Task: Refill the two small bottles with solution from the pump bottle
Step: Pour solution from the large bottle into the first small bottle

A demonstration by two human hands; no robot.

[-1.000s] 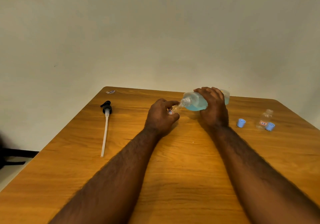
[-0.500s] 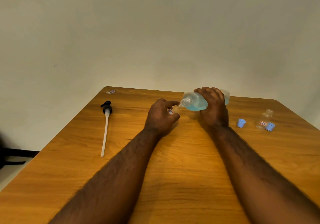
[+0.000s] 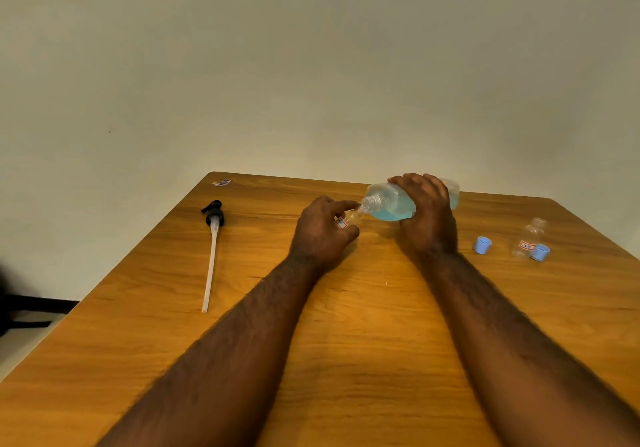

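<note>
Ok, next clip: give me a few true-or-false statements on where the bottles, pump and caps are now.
1. The right hand tips the big bottle toward the small bottle held in the left hand. True.
2. The pump is screwed onto the big bottle. False: it lies on the table, left of both hands.
3. The big bottle holds blue liquid. True.
4. The second small bottle is capped. False: its neck is open; two blue caps lie beside it.

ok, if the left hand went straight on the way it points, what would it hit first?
Likely the open neck of the tilted pump bottle: the small bottle held in the left hand points right at it. Depth is unclear.
</note>
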